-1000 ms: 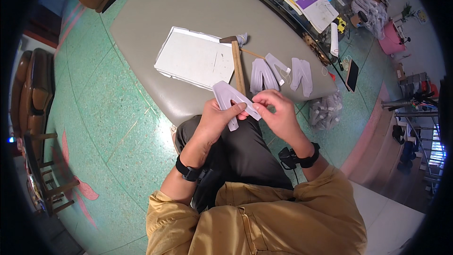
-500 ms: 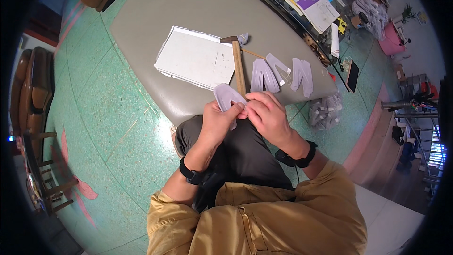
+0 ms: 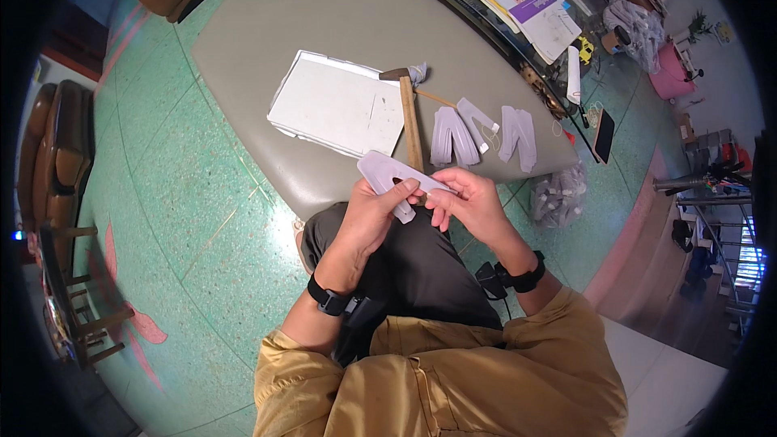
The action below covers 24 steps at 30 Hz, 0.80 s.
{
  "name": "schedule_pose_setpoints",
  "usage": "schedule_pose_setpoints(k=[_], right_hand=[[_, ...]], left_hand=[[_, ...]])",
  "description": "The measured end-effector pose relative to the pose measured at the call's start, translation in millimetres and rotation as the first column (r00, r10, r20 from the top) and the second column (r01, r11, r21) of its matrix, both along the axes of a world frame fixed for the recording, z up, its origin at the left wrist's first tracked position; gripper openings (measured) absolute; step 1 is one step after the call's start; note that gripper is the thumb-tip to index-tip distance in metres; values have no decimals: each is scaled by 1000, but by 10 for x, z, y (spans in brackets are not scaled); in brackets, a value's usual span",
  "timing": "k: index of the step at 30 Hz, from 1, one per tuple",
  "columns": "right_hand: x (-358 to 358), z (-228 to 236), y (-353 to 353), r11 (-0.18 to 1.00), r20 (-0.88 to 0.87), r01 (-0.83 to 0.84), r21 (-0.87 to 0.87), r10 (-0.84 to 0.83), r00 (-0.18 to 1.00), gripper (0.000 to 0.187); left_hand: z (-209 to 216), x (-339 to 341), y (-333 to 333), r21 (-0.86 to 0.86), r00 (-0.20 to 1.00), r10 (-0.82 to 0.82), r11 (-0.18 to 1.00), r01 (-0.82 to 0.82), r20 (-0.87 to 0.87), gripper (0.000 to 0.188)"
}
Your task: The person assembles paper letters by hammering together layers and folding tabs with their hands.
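A flat, pale lilac V-shaped piece [image 3: 376, 167] is held up over my lap, in front of the grey padded surface's near edge. My left hand [image 3: 370, 209] pinches it between thumb and fingers near its middle. My right hand [image 3: 473, 204] grips the end of its right leg, partly covering that tip. Similar lilac pieces lie beyond my right hand: a stacked bunch [image 3: 453, 137], a single one with small white tabs [image 3: 475, 123], and another bunch [image 3: 518, 136]. A hammer [image 3: 413, 125] with a wooden handle points toward my hands.
A shallow white tray [image 3: 336, 101] lies left of the hammer on the grey padded surface [image 3: 275, 16]. A cluttered dark table [image 3: 595, 12] holds papers, toy bricks and a white roll. A plastic bag of grey pieces [image 3: 558, 194] is on the floor at right. A black phone [image 3: 603, 136] lies farther right.
My right hand has shifted slightly right and down along the lilac piece, uncovering its right leg. The piece has turned so that leg now points right; my left hand still pinches it.
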State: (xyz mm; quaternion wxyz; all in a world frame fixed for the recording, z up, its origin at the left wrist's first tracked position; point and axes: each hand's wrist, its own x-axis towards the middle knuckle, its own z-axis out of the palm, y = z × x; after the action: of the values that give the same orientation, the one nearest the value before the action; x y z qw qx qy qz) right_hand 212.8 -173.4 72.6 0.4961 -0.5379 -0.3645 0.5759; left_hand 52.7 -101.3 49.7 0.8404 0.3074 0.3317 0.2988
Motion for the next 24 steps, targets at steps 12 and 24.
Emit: schedule_pose_setpoints(k=[12,24], right_hand=[[88,67,-30,993,308,-85,87,55,950,20],[26,144,-23,966,465,-208,152,116,878,18]], left_hand=[[406,-252,253,876,788,384,196,440,-482,29],[326,-275,108,839,844,154,298,456,-513,15]])
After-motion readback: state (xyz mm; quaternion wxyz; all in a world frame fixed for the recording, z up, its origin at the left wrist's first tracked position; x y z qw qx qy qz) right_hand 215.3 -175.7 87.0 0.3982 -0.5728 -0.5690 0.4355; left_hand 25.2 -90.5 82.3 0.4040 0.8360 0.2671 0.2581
